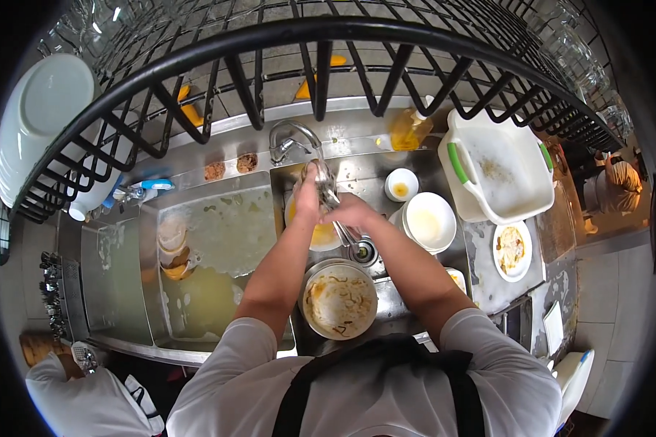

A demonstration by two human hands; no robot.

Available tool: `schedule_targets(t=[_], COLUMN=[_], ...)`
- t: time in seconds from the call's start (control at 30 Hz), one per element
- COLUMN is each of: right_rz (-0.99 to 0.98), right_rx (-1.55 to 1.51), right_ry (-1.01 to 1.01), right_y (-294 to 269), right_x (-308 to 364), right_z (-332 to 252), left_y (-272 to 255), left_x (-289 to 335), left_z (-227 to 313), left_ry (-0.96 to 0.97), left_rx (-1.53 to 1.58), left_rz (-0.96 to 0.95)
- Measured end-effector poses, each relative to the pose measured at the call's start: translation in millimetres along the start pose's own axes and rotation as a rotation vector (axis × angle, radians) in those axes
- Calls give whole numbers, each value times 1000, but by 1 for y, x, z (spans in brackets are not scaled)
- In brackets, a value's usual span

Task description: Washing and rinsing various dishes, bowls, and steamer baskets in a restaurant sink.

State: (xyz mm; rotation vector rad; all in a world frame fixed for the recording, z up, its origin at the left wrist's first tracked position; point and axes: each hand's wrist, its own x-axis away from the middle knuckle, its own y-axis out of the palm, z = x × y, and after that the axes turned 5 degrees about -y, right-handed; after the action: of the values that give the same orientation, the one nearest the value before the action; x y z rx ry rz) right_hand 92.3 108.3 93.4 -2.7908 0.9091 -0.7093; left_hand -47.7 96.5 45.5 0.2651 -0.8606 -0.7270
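Both my arms reach forward over the right-hand basin (383, 273). Under the steel tap (290, 140), where water runs down, my left hand (309, 194) is closed around a bunch of metal cutlery (326, 183). My right hand (350, 212) is closed on the lower part of the same bunch, and its handles stick out beneath. Behind the hands, a bowl with yellow liquid (323, 237) is partly hidden. Nearer to me sits a stack of food-smeared plates (340, 302). To the right stand stacked white bowls (430, 222) and a small white cup (401, 184).
A black wire rack (321, 80) crosses overhead. Cloudy water with bowls (173, 240) fills the left basin (219, 218). At right are a white tub with green handles (463, 164), a soiled oval plate (512, 252) and a yellow soap bottle (412, 131). Another person (87, 400) stands lower left.
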Motion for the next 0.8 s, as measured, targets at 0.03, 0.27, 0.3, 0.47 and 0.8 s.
schedule_targets(t=[0.03, 0.27, 0.3, 0.47, 0.8], right_rz=[223, -2, -162, -120, -95], right_rx=[336, -138, -454, -409, -715], right_ry=[-265, 176, 195, 172, 258], right_y=[3, -11, -7, 3, -20], right_x=[2, -10, -5, -9, -29], right_z=[6, 25, 24, 15, 28], left_y=[-4, 4, 9, 6, -7], left_x=[-6, 32, 41, 9, -12], left_z=[-1, 24, 30, 30, 4], left_ry=[2, -331, -331, -212, -176], left_rx=[-3, 170, 165, -66, -218], left_rz=[-6, -502, -501, -180, -319])
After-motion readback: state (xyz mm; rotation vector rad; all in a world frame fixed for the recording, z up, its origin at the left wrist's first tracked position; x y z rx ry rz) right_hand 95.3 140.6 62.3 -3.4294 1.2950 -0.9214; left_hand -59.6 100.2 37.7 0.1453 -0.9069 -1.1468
